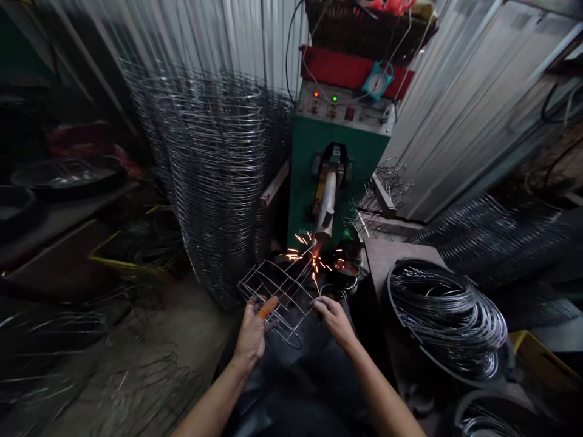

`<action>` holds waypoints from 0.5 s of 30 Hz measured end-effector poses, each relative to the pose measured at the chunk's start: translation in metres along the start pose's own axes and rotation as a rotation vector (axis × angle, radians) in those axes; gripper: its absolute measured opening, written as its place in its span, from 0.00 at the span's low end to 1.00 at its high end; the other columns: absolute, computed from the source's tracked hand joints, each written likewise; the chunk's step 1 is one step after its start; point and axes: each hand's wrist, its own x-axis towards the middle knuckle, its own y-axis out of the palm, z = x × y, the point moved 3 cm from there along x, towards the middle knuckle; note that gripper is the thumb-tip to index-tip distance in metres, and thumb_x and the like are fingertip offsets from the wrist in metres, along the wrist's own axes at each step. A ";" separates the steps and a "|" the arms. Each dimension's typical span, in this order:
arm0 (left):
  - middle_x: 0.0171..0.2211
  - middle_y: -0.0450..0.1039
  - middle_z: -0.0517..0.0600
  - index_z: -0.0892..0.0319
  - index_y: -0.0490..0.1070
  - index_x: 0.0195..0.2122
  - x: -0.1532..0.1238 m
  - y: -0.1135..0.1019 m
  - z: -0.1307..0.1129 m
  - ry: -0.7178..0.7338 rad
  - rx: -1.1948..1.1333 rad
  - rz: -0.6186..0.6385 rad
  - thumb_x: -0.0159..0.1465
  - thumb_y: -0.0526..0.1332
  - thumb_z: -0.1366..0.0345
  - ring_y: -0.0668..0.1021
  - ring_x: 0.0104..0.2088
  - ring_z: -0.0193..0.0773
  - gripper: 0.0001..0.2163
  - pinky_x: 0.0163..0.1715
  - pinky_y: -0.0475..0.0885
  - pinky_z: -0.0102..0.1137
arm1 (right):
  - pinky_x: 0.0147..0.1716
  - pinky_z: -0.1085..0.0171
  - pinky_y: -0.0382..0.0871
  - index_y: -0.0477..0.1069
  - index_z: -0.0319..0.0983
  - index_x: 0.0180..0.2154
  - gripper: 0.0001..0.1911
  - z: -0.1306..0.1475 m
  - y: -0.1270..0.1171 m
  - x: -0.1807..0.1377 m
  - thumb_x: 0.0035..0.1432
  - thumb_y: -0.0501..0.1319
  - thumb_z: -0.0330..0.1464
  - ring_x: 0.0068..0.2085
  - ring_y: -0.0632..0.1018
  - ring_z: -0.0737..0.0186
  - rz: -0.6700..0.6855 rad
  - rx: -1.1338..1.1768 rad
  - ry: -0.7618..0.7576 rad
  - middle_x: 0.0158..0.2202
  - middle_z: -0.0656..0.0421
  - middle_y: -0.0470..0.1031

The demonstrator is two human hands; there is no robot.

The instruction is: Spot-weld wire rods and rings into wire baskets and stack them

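A wire rack [281,281] of crossed metal rods is held tilted in front of a green spot welder [303,176]. My left hand [255,328], with an orange cover on its thumb, grips the rack's left side. At the right edge of the rack, my right hand [331,314] pinches the wire; the fingertips partly hide what they hold. The rack's far corner meets the welder's electrode [323,227], where orange sparks fly out. Just below the sparks sits a small round dish [347,267].
Tall stacks of wire rings [218,164] stand left of the welder. To the right, a black tub [421,349] of loose metal rings rests on a board [380,258]. A teal dial gauge [377,81] hangs on the machine's top. Loose wires lie on the floor at left.
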 end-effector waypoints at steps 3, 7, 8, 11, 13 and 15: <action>0.37 0.64 0.46 0.55 0.62 0.35 0.004 -0.002 0.000 0.005 0.011 0.003 0.43 0.69 0.60 0.71 0.41 0.39 0.21 0.28 0.70 0.29 | 0.28 0.67 0.59 0.69 0.38 0.27 0.17 -0.002 0.003 -0.001 0.52 0.56 0.45 0.27 0.66 0.66 0.008 0.020 0.022 0.23 0.61 0.65; 0.36 0.65 0.46 0.55 0.63 0.35 0.015 -0.008 0.004 0.022 0.013 0.028 0.43 0.69 0.61 0.71 0.40 0.39 0.20 0.27 0.70 0.28 | 0.27 0.67 0.60 0.68 0.38 0.26 0.17 -0.005 0.012 -0.001 0.52 0.56 0.45 0.26 0.66 0.66 -0.022 -0.005 0.017 0.22 0.62 0.64; 0.36 0.65 0.46 0.55 0.64 0.35 0.016 -0.011 0.005 0.013 0.013 0.046 0.42 0.69 0.61 0.71 0.39 0.40 0.20 0.26 0.69 0.28 | 0.27 0.67 0.60 0.68 0.38 0.26 0.17 -0.005 0.013 -0.003 0.52 0.55 0.46 0.26 0.66 0.66 -0.024 -0.016 0.010 0.21 0.62 0.64; 0.35 0.66 0.47 0.56 0.64 0.35 0.014 -0.025 0.005 -0.036 0.023 0.097 0.42 0.69 0.63 0.71 0.39 0.40 0.20 0.28 0.70 0.31 | 0.31 0.64 0.65 0.70 0.38 0.26 0.19 -0.005 0.015 -0.014 0.53 0.54 0.47 0.27 0.70 0.63 0.085 -0.051 0.019 0.22 0.60 0.69; 0.35 0.66 0.48 0.56 0.65 0.36 0.006 -0.038 0.004 -0.064 0.035 0.119 0.43 0.69 0.63 0.71 0.39 0.40 0.19 0.30 0.70 0.32 | 0.38 0.59 0.67 0.74 0.39 0.32 0.20 -0.009 0.008 -0.030 0.51 0.56 0.48 0.35 0.74 0.57 0.186 -0.107 0.032 0.29 0.56 0.74; 0.36 0.67 0.49 0.56 0.66 0.37 -0.006 -0.050 0.003 -0.076 0.014 0.138 0.44 0.68 0.63 0.71 0.39 0.40 0.19 0.31 0.70 0.33 | 0.45 0.54 0.66 0.74 0.44 0.39 0.21 -0.015 -0.008 -0.045 0.47 0.60 0.49 0.45 0.73 0.50 0.186 -0.190 0.075 0.39 0.54 0.75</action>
